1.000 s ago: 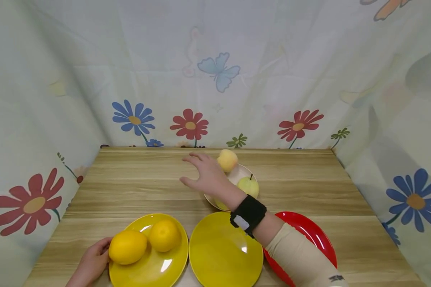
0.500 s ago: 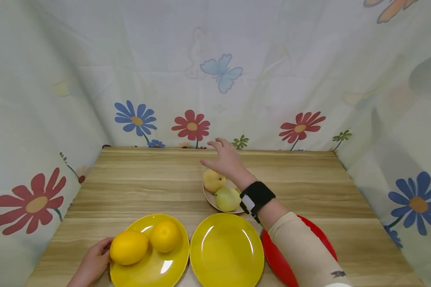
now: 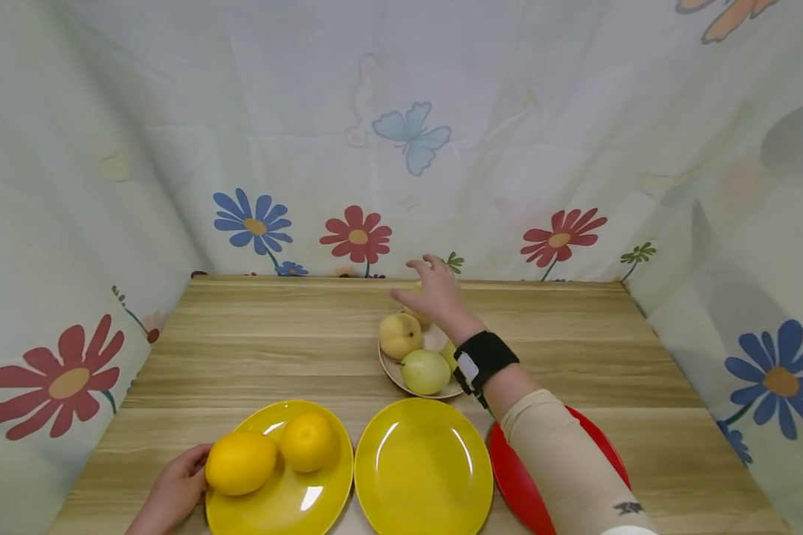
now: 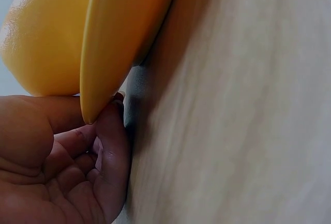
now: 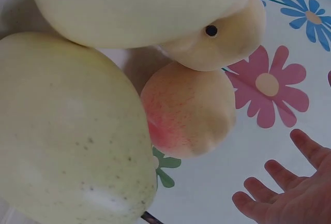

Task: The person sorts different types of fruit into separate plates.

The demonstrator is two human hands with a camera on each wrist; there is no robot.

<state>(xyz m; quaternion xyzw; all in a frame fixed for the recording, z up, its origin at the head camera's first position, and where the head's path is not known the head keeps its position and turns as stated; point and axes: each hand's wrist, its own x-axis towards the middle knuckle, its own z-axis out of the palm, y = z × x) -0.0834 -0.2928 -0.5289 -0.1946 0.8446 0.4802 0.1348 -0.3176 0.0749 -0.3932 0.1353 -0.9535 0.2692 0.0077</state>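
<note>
My left hand (image 3: 177,487) grips the rim of the left yellow plate (image 3: 294,513); in the left wrist view its fingers curl beneath the rim and the thumb lies above. On that plate a lemon (image 3: 241,463) sits beside an orange (image 3: 309,442). My right hand (image 3: 436,293) hovers over the far side of a fruit bowl (image 3: 389,373), fingers spread and holding nothing. A pear (image 3: 425,372) and a yellowish round fruit with a dark spot (image 3: 400,336) lie in the bowl. The right wrist view shows a blushed peach (image 5: 189,111) near the fingers but apart from them.
A second yellow plate (image 3: 424,468) stands at the front middle, beside the first. A red plate (image 3: 522,483) is partly hidden under my right forearm. A flowered curtain (image 3: 274,111) encloses the wooden table (image 3: 274,327) at the back and sides.
My right hand has moved right and farther back, uncovering the pear and the spotted fruit at the bowl's near left. My left hand keeps its grip on the plate.
</note>
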